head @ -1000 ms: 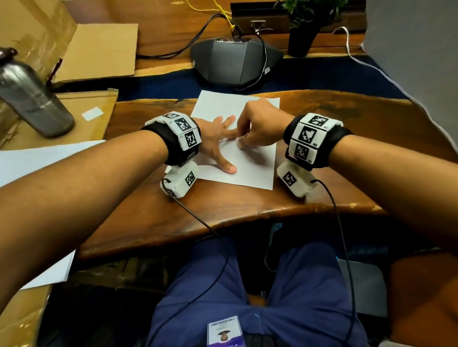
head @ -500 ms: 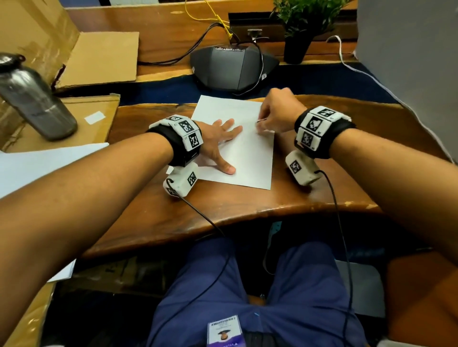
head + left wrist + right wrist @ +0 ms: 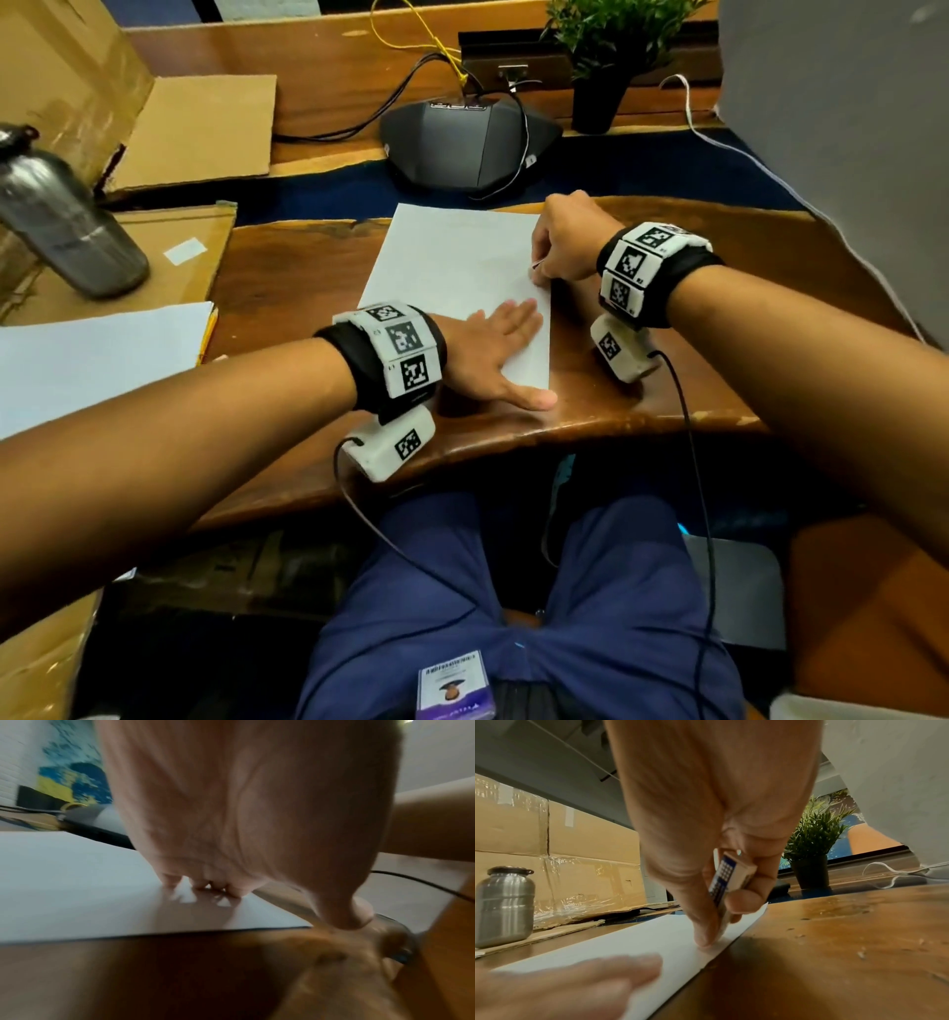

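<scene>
The right hand [image 3: 567,241] pinches an eraser [image 3: 728,881] at the right edge of the paper [image 3: 452,257]. The flat left hand [image 3: 488,354] presses it on the near side.

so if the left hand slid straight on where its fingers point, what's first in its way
likely the right hand, pinching a blue-and-white eraser on the white paper sheet; the left hand points that way, depth unclear

The left hand [image 3: 244,811] sets its fingertips [image 3: 170,880] on the white sheet [image 3: 77,882]; its thumb [image 3: 354,912] rests just past the sheet's corner, on the wooden table [image 3: 154,973].
</scene>
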The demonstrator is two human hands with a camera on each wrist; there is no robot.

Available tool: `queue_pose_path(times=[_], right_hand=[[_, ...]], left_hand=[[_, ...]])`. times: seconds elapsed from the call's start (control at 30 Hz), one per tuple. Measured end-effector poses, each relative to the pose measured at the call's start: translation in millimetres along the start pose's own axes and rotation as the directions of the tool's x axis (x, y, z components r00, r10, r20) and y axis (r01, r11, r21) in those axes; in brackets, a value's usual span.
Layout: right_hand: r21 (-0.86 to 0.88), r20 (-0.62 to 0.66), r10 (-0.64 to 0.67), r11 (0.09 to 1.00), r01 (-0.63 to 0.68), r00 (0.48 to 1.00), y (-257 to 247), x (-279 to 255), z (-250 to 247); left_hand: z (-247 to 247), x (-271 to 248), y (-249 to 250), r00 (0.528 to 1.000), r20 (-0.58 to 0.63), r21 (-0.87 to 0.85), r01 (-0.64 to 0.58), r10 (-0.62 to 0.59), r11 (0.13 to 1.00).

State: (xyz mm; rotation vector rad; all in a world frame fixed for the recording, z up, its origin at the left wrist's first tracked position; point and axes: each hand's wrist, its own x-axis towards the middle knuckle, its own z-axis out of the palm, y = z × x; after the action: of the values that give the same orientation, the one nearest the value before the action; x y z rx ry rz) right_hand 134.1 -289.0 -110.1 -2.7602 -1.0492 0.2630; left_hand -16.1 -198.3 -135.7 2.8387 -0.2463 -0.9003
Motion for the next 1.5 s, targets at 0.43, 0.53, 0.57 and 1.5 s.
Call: queue_pose_path(times=[0.43, 0.53, 0.57, 1.5], right_hand=[[0.046, 0.005, 0.022, 0.999, -0.022, 1.0, 3.0, -1.9, 2.1], [0.013, -0.005, -0.017, 1.0, 0.017, 1.0, 2.4, -4.7, 2.8], [-0.007, -0.011, -0.036, 0.999, 0.036, 0.999, 1.1, -7.0, 3.1], [0.032, 0.125, -0.168, 0.986, 0.165, 0.978, -2.7, -40.4, 11.3]], left_hand=[[-39.1, 1.3, -63.2, 0.967, -0.003, -0.017, 0.253, -0.253, 0.967], [-40.5, 9.5, -56.2, 0.962, 0.027, 0.038, 0.269, -0.27, 0.962], [-41.6, 11.4, -54.5, 0.96, 0.031, 0.055, 0.276, -0.277, 0.96], [-62.2, 18.2, -63.6, 0.845, -0.44, -0.164, 0.256, -0.303, 0.953]])
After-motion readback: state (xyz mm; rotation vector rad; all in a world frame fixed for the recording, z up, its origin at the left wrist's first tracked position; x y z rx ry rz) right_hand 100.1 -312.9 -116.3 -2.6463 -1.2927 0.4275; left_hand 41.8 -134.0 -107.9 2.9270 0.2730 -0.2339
